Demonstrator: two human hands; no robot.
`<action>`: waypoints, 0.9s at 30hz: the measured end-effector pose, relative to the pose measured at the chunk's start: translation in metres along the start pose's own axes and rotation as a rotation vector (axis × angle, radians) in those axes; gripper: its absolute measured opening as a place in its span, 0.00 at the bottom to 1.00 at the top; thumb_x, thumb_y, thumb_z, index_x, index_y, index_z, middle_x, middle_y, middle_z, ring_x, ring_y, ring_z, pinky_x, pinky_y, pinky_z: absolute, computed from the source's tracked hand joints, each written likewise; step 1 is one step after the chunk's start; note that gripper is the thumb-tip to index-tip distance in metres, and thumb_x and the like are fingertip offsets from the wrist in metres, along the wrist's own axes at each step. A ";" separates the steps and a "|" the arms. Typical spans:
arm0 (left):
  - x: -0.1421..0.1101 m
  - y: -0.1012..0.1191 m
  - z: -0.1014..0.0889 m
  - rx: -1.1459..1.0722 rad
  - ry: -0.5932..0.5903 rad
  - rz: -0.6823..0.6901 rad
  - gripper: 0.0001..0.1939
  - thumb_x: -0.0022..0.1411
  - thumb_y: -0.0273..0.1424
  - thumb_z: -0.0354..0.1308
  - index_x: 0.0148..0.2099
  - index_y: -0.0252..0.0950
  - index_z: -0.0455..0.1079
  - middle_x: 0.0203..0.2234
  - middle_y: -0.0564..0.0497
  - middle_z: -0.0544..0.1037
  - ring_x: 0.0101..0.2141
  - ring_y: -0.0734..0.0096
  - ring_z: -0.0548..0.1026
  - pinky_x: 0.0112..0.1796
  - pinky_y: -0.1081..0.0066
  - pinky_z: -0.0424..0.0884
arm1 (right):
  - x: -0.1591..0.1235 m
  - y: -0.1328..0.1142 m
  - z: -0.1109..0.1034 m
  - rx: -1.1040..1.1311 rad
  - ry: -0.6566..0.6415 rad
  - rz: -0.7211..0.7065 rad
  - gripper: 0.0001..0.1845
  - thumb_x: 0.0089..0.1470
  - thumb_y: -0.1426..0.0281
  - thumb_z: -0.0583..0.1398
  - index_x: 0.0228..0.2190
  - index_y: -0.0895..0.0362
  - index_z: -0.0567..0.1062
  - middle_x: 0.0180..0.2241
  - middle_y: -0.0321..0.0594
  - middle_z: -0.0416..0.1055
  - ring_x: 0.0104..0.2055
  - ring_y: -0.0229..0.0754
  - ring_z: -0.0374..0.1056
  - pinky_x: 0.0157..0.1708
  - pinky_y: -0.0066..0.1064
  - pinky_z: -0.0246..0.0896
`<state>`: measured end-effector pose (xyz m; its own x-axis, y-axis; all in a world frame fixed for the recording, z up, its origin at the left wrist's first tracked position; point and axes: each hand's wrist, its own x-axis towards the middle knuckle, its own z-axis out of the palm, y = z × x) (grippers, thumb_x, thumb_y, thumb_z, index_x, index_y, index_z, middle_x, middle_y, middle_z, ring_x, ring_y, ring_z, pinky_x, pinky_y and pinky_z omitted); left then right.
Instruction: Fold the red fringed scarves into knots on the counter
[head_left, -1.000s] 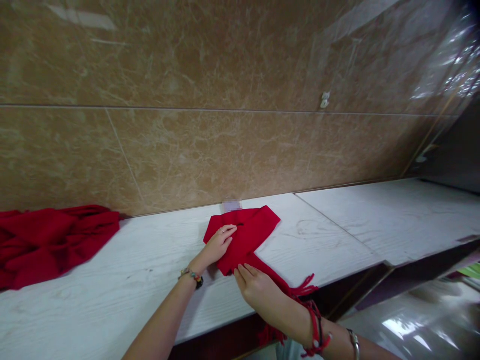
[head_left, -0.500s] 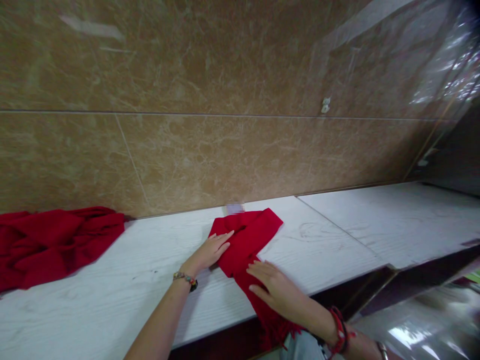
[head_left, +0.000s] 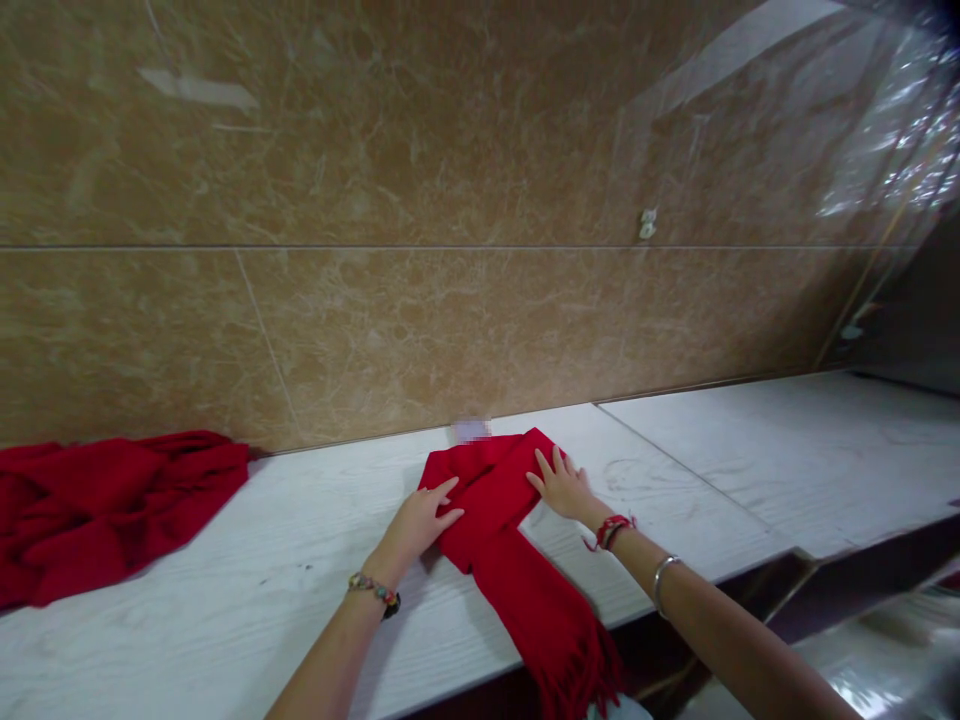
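A red fringed scarf (head_left: 504, 520) lies partly folded on the white wood-grain counter (head_left: 225, 590), and its fringed tail hangs over the front edge. My left hand (head_left: 420, 518) rests flat on the scarf's left edge, fingers apart. Flat on the right side of the folded part lies my right hand (head_left: 562, 485), with its fingers spread. Neither hand grips the cloth. A beaded bracelet sits on my left wrist, a red string and a metal bangle on my right.
A second red cloth (head_left: 97, 510) lies crumpled at the far left of the counter, against the brown marble wall (head_left: 450, 250). The counter continues right past a seam (head_left: 660, 450). Shiny floor shows at lower right.
My right hand left the scarf's lower part near the counter edge and moved up onto the right side of the fold. The tail now hangs straight down. My left hand barely moved.
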<state>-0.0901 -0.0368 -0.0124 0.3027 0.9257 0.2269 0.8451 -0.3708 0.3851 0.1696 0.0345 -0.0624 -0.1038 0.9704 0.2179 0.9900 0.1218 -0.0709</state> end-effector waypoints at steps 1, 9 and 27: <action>0.000 0.001 0.000 0.005 0.000 -0.015 0.25 0.56 0.36 0.52 0.56 0.35 0.59 0.37 0.47 0.77 0.38 0.66 0.73 0.43 0.68 0.65 | 0.003 0.001 0.001 0.000 0.000 -0.004 0.32 0.56 0.55 0.44 0.58 0.59 0.49 0.58 0.60 0.43 0.58 0.61 0.43 0.46 0.57 0.47; -0.001 0.004 0.000 -0.027 0.050 -0.010 0.21 0.58 0.35 0.51 0.53 0.37 0.62 0.36 0.49 0.77 0.37 0.68 0.73 0.41 0.69 0.66 | 0.056 0.024 -0.013 0.212 -0.013 0.059 0.27 0.55 0.62 0.50 0.52 0.66 0.60 0.46 0.58 0.65 0.48 0.51 0.62 0.44 0.40 0.57; 0.002 -0.004 -0.002 -0.040 -0.099 0.197 0.29 0.57 0.35 0.53 0.60 0.45 0.48 0.50 0.52 0.69 0.47 0.70 0.68 0.55 0.60 0.49 | 0.119 0.004 -0.028 0.227 0.016 0.015 0.19 0.50 0.73 0.55 0.45 0.65 0.67 0.44 0.54 0.67 0.44 0.46 0.65 0.41 0.30 0.57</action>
<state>-0.0936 -0.0335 -0.0112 0.5033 0.8374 0.2133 0.7481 -0.5458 0.3776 0.1635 0.1444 -0.0095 -0.0860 0.9693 0.2302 0.9443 0.1530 -0.2912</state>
